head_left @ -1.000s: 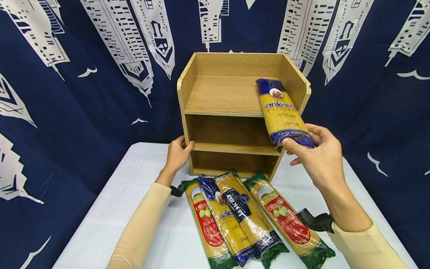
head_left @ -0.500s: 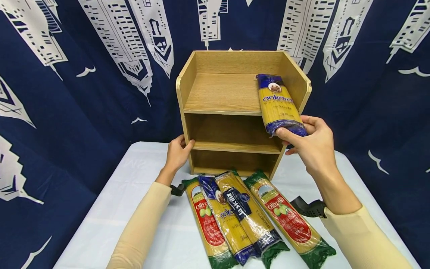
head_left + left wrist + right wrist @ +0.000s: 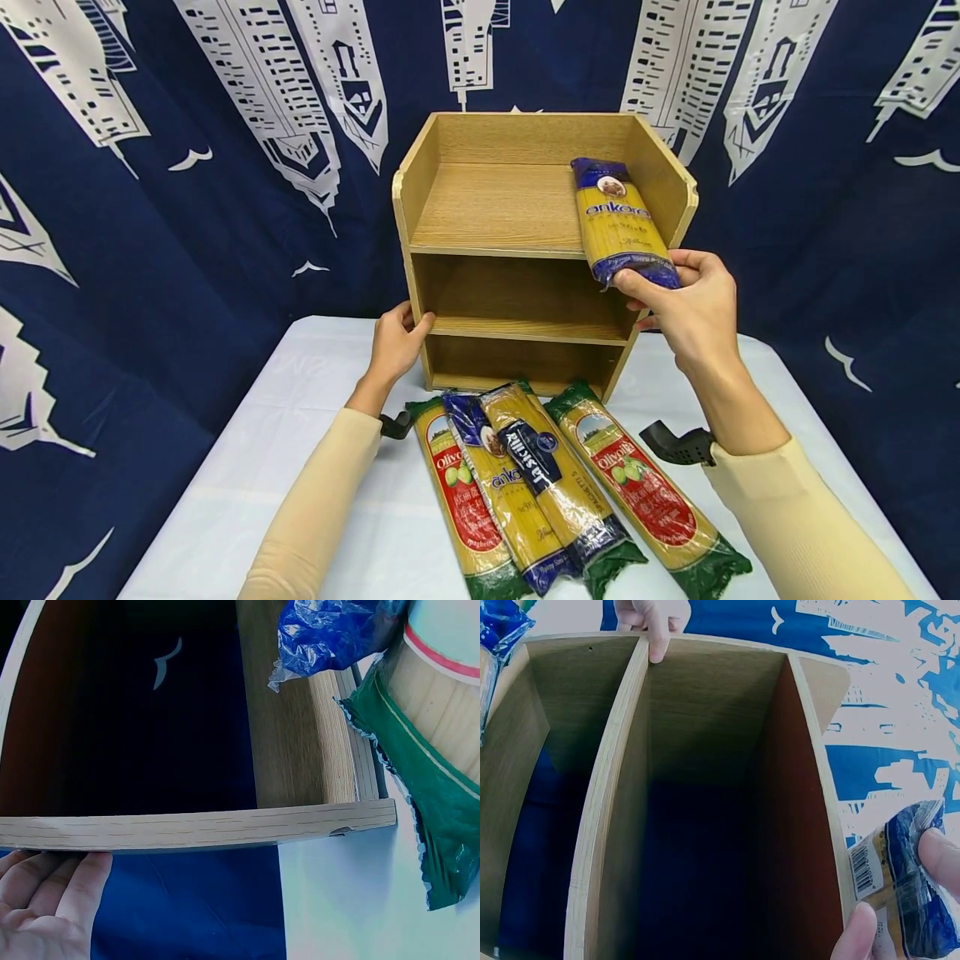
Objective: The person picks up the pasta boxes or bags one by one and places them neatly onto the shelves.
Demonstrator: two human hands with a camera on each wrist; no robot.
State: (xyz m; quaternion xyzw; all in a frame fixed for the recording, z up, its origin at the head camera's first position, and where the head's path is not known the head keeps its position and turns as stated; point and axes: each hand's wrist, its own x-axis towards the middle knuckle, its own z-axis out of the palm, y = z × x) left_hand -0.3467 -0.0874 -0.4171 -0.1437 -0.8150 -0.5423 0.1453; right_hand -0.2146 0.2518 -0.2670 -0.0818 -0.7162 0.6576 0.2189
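Observation:
A wooden shelf unit (image 3: 498, 204) stands at the back of the table. My right hand (image 3: 697, 312) holds the near end of a blue and yellow Ankara pasta pack (image 3: 621, 221), thumb on top and fingers beneath. The pack lies on the top board against the right side wall, its near end jutting past the front edge. In the right wrist view, the blue wrapper (image 3: 919, 900) shows between finger and thumb. My left hand (image 3: 397, 343) grips the unit's left side panel, thumb over its front edge and fingers along the outside.
On the white tablecloth (image 3: 315, 467), several pasta packs lie before the unit. A La Sicilia pack (image 3: 551, 462) overlaps an Ankara pack (image 3: 510, 492); Olivoilà packs lie left (image 3: 465, 492) and right (image 3: 645, 487). A navy printed curtain (image 3: 225, 275) hangs behind.
My right hand has pushed the Ankara pasta pack farther back and up onto the top board, moving slightly left. My left hand keeps its grip on the side panel.

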